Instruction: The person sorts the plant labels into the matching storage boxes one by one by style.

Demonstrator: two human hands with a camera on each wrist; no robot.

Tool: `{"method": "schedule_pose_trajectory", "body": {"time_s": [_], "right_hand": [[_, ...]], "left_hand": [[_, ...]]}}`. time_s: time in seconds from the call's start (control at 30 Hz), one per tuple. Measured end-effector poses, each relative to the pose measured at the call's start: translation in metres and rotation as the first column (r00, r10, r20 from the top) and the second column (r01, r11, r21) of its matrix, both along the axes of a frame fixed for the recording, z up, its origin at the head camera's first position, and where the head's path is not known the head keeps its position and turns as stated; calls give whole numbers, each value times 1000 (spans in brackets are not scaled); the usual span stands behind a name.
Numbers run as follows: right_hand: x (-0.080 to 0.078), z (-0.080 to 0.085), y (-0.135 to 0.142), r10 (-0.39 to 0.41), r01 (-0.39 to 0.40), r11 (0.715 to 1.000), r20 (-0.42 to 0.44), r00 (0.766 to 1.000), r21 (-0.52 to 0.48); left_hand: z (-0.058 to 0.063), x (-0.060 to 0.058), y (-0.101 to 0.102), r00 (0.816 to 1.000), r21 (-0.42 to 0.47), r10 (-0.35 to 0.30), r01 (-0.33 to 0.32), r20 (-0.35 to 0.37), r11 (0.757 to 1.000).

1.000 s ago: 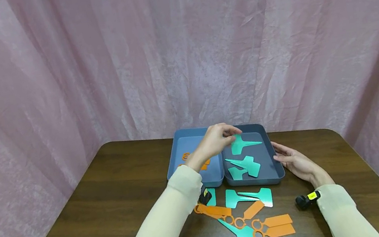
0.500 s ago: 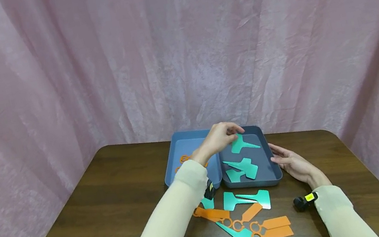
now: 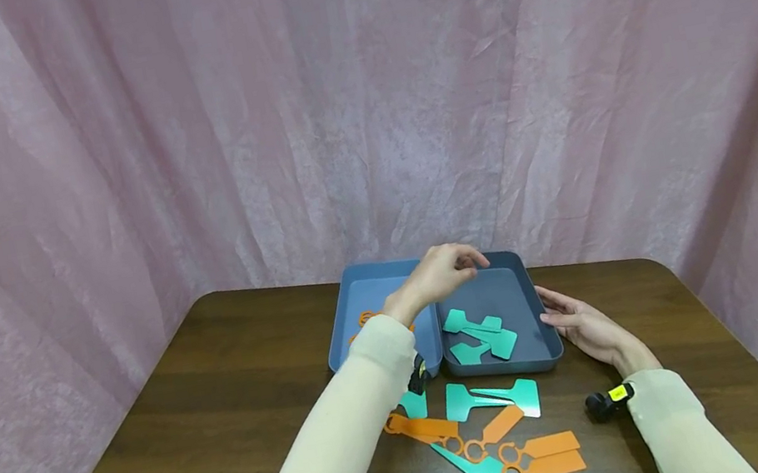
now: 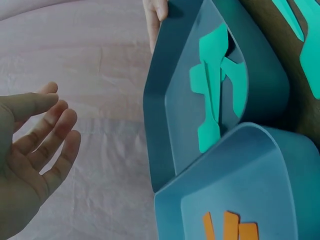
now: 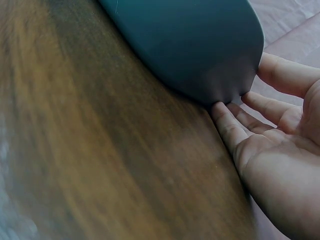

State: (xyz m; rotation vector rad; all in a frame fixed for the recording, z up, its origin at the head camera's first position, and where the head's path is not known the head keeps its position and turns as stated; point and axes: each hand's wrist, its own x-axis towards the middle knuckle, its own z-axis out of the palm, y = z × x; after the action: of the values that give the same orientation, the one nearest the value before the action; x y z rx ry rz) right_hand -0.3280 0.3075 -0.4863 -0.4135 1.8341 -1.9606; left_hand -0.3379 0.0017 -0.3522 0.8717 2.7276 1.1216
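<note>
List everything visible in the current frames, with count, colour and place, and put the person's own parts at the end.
Lighter tray: one, blue, left side, partly behind the left arm
Darker tray: one, blue-grey, beside the lighter one, on its right
T-shaped tags: eight visible, green, four in the darker tray, four on the table in front
Ring-ended tags: five visible on the table, at least three partly hidden in the lighter tray, orange
Table: one, brown, under the trays
Curtain: pink, behind the table
Wrist cameras: two, black, one per wrist
Sleeves: two, pale cream, both arms
Left hand: one, bare, above the trays, holding nothing
Right hand: one, bare, touching the darker tray's outer right side
</note>
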Motion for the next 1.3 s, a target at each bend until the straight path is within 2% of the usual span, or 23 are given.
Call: {"method": "schedule_pose_trajectory", "body": {"time_s": [0.23,0.43,0.8,1.07,1.3], "right_hand": [[1,1,1,6,-6,1000,-8,1000,-15],[-1,0,-1,-9,9,1000,10,1000,-5],[-1,0,1,-15,15,1000,20,1000,1],[0,1,0,-14,14,1000,24,1000,-3],[-1,1,1,-13,13,1000,20,1000,8]], "left_hand": [[-4,9,-15,999,-50,-35,36,19,998],[-14,23,-38,993,-7,-98,98,64,995],[-34,64,-79,983,69,-141,134,113,989],[-56,94,-91,975,118,-189,175,116,977],[-71,112,-97,965,141,-185,161,183,977]]}}
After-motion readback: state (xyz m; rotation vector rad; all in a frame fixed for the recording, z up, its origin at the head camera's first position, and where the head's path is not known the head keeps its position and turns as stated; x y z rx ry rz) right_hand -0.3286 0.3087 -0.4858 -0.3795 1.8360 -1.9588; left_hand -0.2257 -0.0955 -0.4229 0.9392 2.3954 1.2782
